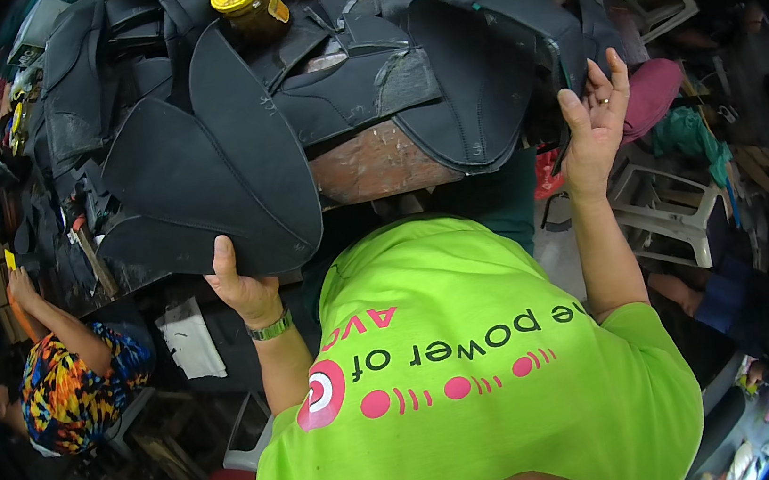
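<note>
My left hand [250,291] is at the near edge of a large black stitched panel [249,175], its thumb on top and its fingers hidden below. The panel looks like leather and has a curved seam. Two more rounded black flaps fan out beside it to the left. At the right end of the table my right hand [596,116] is raised, fingers apart and palm turned inward. It is beside a hanging black piece [561,40], and nothing shows in its grasp. Another black stitched panel [472,88] lies between the hands, overhanging the front edge.
A jar with a yellow lid [252,7] stands among heaped black pieces on the worn brown table [376,165]. Pale plastic stools [670,207] and a maroon cushion-like thing [653,96] are at right. At far left a person in a multicoloured shirt [78,379] sits working.
</note>
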A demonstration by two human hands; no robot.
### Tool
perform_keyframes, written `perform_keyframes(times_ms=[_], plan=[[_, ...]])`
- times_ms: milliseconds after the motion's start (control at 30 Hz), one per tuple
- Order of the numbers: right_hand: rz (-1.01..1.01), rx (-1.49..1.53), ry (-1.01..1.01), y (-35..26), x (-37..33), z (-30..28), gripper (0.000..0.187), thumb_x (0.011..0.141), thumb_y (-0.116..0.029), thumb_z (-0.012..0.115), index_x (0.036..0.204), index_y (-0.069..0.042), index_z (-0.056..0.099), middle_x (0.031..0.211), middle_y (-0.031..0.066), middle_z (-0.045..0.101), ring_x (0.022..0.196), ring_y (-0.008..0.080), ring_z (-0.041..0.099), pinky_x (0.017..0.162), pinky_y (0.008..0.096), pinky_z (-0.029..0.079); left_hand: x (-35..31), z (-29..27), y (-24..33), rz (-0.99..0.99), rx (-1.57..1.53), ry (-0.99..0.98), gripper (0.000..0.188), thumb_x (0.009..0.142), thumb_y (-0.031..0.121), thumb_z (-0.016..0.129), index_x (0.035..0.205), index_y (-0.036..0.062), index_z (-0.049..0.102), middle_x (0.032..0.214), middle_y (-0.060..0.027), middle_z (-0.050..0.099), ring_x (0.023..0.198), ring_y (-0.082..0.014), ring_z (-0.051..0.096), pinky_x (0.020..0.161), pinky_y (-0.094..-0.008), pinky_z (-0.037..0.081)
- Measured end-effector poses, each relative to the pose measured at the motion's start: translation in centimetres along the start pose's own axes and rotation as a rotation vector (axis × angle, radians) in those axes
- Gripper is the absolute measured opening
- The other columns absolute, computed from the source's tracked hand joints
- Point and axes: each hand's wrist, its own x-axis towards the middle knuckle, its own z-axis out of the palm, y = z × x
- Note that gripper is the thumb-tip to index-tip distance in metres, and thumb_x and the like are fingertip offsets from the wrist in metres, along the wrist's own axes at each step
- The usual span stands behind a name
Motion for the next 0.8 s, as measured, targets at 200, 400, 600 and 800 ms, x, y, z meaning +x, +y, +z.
perform_keyframes(times_ms=[200, 400, 600, 800], plan=[[-0.041, -0.008, 0.048, -0.2, 0.4, -0.7, 0.077, 0.087, -0.006, 0.071, 0.152, -0.007, 0.029, 0.137, 0.0161, 0.043, 0.126, 0.0221, 0.043, 0.111, 0.0335, 0.029, 0.8, -0.8, 0.8, 0.049, 0.09, -0.022, 0.046, 0.094, 0.021, 0.06, 0.132, -0.0037, 0.054, 0.123, -0.0146, 0.065, 0.104, -0.0266, 0.068, 0.091, -0.0399, 0.057], [-0.026, 0.076, 0.091, -0.6, 0.1, -0.7, 0.077, 0.088, -0.005, 0.07, 0.152, -0.007, 0.028, 0.137, 0.0161, 0.043, 0.126, 0.0211, 0.043, 0.11, 0.0328, 0.031, 1.7, -1.7, 2.8, 0.097, -0.002, 0.087, 0.039, 0.092, 0.019, 0.062, 0.123, -0.0055, 0.061, 0.117, -0.0149, 0.068, 0.1, -0.0246, 0.069, 0.089, -0.0366, 0.056], [-0.168, 0.12, 0.138, -1.1, 1.9, -2.6, 0.078, 0.086, -0.001, 0.07, 0.152, -0.006, 0.028, 0.136, 0.0166, 0.044, 0.124, 0.0199, 0.044, 0.108, 0.0326, 0.032, 1.9, -1.7, 2.7, 0.092, 0.004, 0.188, 0.047, 0.09, 0.024, 0.065, 0.123, -0.0086, 0.06, 0.119, -0.0168, 0.067, 0.101, -0.0272, 0.068, 0.093, -0.04, 0.055], [-0.31, -0.091, 0.194, -3.2, 5.0, -6.8, 0.078, 0.087, -0.005, 0.072, 0.151, -0.003, 0.028, 0.134, 0.0174, 0.044, 0.123, 0.0216, 0.046, 0.109, 0.0336, 0.031, 1.6, -3.2, 1.7, 0.081, 0.08, 0.174, 0.041, 0.091, 0.021, 0.065, 0.121, -0.0066, 0.062, 0.116, -0.0163, 0.068, 0.098, -0.0254, 0.069, 0.086, -0.0393, 0.058]])
